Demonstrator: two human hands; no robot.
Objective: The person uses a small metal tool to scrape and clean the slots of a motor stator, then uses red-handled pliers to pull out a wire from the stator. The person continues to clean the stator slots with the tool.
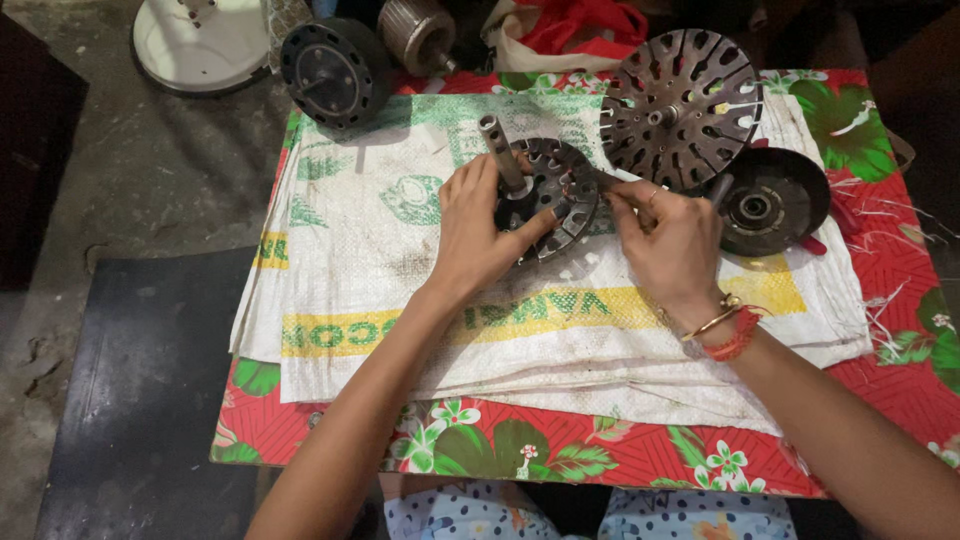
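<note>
Roughly, from the left edge across:

Far left: a white round disc (200,42) lies on the grey floor (150,180), its top cut off by the frame; a dark flat board (140,400) lies below it.

Back left: a black round motor housing (335,72) sits at the corner of the counter (860,300), with a ribbed metal cylinder (415,32) just beside it.

Cover: a white woven sack (400,290) with green and yellow print is spread over the red flowered cloth of the counter.

Left hand (478,235): fingers curled, thumb pressed against the near rim of the stator (550,195), gripping it from the left.

Stator: a dark slotted metal ring at the middle of the sack, between both hands; its shaft (503,152) sticks up and tilts away to the upper left.

Right hand (672,240): fingertips pinched on a thin dark tool (600,180) whose tip meets the right side of the stator; bangles and red thread at the wrist.

Key relation: the stator lies directly ahead of both hands, the left one touching it, the right one reaching it only through the tool.

Back right: a large slotted disc (682,95) stands tilted, just above a black bowl-shaped cover (772,203).

Hard to tell: the tool's kind and its exact contact point are blurred; the near half of the stator is hidden by the left hand; a red bag (580,25) at the top is cut off.
</note>
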